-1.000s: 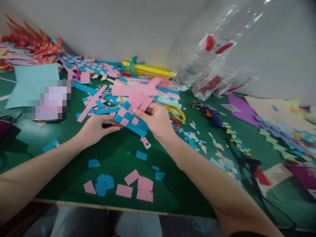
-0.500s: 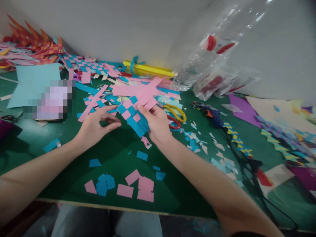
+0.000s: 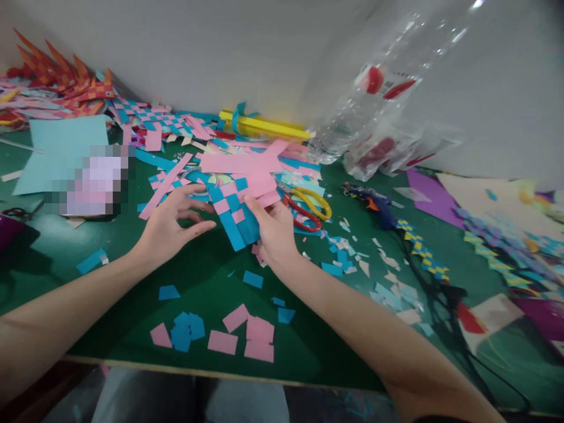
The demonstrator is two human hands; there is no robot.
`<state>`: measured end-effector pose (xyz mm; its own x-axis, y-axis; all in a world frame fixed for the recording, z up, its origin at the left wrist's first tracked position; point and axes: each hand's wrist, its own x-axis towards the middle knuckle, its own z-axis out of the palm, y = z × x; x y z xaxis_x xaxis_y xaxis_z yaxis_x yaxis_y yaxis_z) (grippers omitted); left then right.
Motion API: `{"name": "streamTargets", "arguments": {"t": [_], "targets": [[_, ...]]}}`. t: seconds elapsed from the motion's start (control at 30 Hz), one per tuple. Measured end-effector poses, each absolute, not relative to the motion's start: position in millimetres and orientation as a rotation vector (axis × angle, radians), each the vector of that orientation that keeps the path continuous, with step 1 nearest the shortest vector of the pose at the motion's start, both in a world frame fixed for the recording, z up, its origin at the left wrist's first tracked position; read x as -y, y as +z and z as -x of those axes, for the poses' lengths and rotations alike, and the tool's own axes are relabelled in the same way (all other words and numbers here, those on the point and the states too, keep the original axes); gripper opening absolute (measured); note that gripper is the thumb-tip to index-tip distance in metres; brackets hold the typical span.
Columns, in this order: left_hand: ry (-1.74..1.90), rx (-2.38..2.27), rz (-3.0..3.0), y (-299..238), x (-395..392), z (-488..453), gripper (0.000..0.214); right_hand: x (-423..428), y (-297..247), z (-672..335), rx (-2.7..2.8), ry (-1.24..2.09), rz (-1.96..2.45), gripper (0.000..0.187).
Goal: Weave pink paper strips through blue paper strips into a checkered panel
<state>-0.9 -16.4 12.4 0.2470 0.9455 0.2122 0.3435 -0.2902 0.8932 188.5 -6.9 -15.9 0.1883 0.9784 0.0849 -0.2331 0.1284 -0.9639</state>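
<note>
My right hand [image 3: 274, 230] pinches a woven mat of pink and blue paper strips [image 3: 234, 207] at its right side and holds it just above the green table [image 3: 308, 329]. Loose pink strip ends stick out from the mat toward the back right. My left hand [image 3: 170, 226] hovers beside the mat's left edge with fingers spread and curled. It holds nothing, and its fingertips are close to the mat.
Yellow and red scissors [image 3: 308, 207] lie right of the mat. Cut pink and blue squares [image 3: 244, 338] lie near the front edge. Woven pieces and strips [image 3: 154, 117] pile at the back. Clear plastic bottles [image 3: 379, 111] lean on the wall. A glue gun [image 3: 374, 202] lies at right.
The right hand has turned the woven mat and drawn it slightly nearer. The left hand has let go of the mat's lower left corner and opened beside it.
</note>
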Motion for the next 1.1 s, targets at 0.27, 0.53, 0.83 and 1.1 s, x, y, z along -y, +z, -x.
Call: {"name": "streamTargets", "arguments": {"t": [0.27, 0.53, 0.83, 1.1], "targets": [[1.166, -1.186, -1.858, 9, 16, 1, 0.05, 12, -21, -184, 0.982, 1.173, 0.997, 0.034], [1.21, -1.182, -1.859, 9, 14, 4, 0.042, 11, -21, -183, 0.966, 1.159, 0.986, 0.036], [1.204, -1.154, -1.842, 8, 15, 2, 0.042, 8, -27, -185, 1.034, 1.127, 1.003, 0.036], [1.247, -1.126, -1.85, 11, 15, 2, 0.041, 9, -23, -184, 1.024, 1.135, 1.014, 0.042]]}}
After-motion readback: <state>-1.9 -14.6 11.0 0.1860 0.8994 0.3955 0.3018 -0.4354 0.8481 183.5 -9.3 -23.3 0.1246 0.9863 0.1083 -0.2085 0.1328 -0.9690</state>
